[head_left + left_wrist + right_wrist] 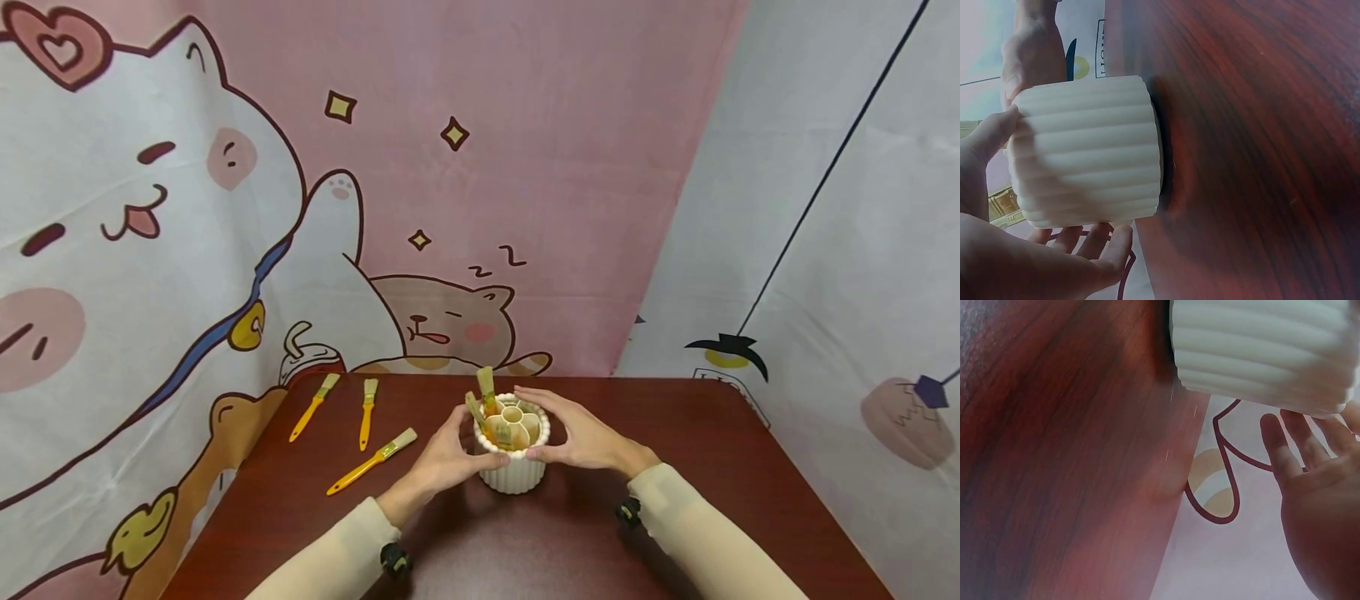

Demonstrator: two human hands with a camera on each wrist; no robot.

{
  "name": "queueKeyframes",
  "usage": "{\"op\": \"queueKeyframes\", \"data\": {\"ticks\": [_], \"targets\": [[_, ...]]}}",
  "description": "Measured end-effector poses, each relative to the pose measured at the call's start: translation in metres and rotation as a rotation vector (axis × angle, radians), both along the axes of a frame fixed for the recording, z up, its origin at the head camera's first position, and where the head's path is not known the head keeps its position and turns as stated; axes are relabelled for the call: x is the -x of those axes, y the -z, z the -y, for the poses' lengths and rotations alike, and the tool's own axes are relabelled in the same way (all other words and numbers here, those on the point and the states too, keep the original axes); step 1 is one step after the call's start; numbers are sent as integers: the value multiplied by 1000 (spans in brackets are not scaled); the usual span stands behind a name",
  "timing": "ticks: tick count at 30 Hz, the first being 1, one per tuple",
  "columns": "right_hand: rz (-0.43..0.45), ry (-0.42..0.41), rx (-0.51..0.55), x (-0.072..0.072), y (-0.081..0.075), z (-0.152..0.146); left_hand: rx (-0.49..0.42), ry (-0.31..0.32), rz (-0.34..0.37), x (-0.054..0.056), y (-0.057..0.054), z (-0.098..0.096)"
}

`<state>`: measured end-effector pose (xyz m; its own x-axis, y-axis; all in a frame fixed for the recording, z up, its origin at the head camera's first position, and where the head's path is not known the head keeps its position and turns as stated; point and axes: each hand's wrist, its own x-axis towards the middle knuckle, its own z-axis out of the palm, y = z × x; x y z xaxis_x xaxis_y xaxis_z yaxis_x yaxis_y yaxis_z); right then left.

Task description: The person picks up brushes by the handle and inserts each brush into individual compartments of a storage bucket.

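Note:
A white ribbed brush pot (513, 477) with a beaded rim and a flower-shaped divider stands on the table in the head view. Several yellow-handled paintbrushes (486, 382) lean in its left compartments, bristles up. My left hand (444, 454) grips the pot's left side, thumb on the near rim; in the left wrist view its fingers (1121, 247) lie along the ribbed wall (1088, 156). From the other side my right hand (585, 433) holds it, thumb at the near rim and fingers over the far edge. In the right wrist view those fingertips (1272, 425) are at the pot's wall.
Three more paintbrushes lie left of the pot on the dark red table (675, 500): one at far left (313, 408), a second brush (367, 414) beside it, and a nearer, slanting brush (372, 461). A cartoon-printed cloth (562, 208) hangs behind the table and along its sides.

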<state>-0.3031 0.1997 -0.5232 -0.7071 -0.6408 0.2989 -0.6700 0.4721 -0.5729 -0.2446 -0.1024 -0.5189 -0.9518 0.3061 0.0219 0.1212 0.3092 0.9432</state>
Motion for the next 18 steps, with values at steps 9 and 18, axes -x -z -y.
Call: {"op": "queueKeyframes", "data": {"ticks": [9,18], "targets": [[21,3,8,2,4,0,-4,-5,5,-3,-4,0],[40,31,7,1,3,1,-36,12,11,2,-1,3]]}}
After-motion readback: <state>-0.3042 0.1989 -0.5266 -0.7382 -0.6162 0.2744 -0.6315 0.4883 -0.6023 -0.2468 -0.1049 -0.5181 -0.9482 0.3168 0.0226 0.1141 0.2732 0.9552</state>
